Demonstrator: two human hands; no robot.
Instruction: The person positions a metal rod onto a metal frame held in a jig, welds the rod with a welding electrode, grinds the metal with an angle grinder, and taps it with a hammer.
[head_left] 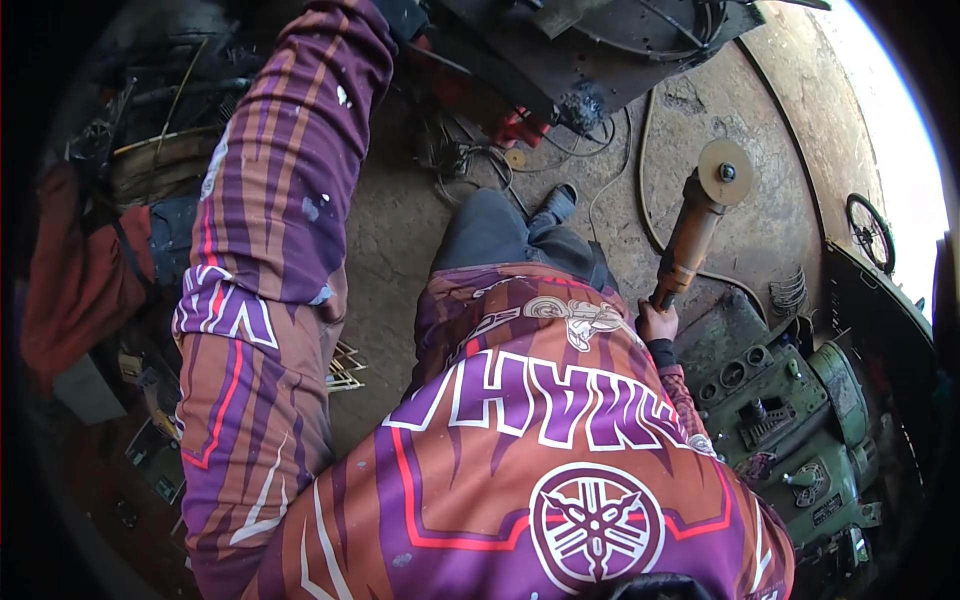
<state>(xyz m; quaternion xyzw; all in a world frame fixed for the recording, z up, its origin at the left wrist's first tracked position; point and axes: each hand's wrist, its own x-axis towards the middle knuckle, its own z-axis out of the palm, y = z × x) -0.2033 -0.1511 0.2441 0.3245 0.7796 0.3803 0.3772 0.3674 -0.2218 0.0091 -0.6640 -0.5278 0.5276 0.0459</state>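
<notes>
My right hand point(657, 322) is closed around the rear handle of an angle grinder point(688, 238), held out to my right side. A thin tan disc point(725, 172) is fitted at the grinder's far end. My left arm point(300, 160) reaches far forward in a purple and brown sleeve. At its end, my left hand point(403, 18) is a dark shape beside a dark metal assembly point(600, 55) with a round frame on top. The fingers of that hand are hidden, so its grip does not show.
A green machine with dials point(770, 410) stands close on my right. Cables and a hose point(645, 190) cross the concrete floor, near a loose disc point(515, 158) and a red object point(520, 128). Red cloth point(85, 280) lies left; a wheel point(870, 233) stands far right.
</notes>
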